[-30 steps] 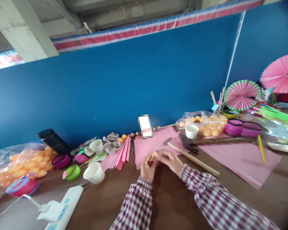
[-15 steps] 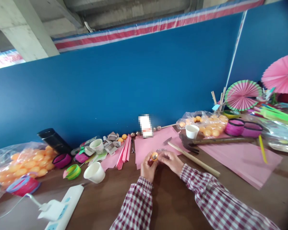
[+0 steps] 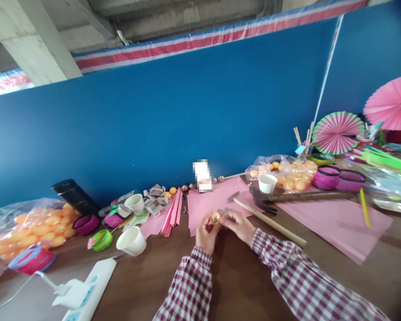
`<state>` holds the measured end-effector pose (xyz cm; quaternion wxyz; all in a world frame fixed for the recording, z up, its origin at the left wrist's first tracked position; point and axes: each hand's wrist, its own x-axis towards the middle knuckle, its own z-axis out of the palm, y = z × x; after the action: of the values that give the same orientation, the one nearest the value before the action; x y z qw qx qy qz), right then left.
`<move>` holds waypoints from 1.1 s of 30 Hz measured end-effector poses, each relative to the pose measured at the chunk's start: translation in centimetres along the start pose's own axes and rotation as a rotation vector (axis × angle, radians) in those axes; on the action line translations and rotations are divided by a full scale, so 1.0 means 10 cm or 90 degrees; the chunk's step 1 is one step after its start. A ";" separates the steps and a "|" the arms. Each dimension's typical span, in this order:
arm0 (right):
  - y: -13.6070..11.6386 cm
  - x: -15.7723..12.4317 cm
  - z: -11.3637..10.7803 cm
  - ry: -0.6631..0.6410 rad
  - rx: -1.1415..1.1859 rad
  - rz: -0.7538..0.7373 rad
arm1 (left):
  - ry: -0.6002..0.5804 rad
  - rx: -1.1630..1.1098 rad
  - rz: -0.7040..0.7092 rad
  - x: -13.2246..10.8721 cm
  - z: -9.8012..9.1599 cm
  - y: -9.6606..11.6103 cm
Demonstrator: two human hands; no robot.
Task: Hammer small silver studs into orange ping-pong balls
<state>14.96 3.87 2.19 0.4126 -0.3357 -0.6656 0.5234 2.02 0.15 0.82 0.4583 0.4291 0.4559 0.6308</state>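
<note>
Above the pink paper's front edge, my left hand (image 3: 206, 234) holds a small orange ball (image 3: 215, 218) between thumb and fingers. The ball's near side shows an opening with something greyish in it, too small to make out. My right hand (image 3: 239, 226) is closed in a pinch at the ball's right side; whatever lies between its fingertips is hidden. Just behind the fingers is a small clear plastic piece (image 3: 224, 209). Pink paper sheets (image 3: 203, 205) lie beyond both hands. To the right rests a hammer (image 3: 270, 223) with a pale wooden handle.
A claw hammer (image 3: 314, 196) and a white cup (image 3: 267, 183) stand right of the hands. Bags of orange balls (image 3: 36, 225) lie on both sides. At left are another white cup (image 3: 131, 240) and a power strip (image 3: 96, 285). A blue partition (image 3: 187, 111) rises behind.
</note>
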 end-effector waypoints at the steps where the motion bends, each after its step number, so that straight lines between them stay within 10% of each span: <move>1: 0.01 0.00 0.00 -0.001 -0.005 -0.003 | 0.004 0.001 -0.001 0.00 0.00 0.00; 33: 0.04 0.01 -0.02 -0.040 0.147 0.060 | -0.052 0.098 0.046 -0.02 -0.02 0.01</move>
<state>15.09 4.17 1.86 0.4023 -0.3000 -0.5970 0.6260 1.84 -0.08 0.81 0.4193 0.5045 0.4683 0.5919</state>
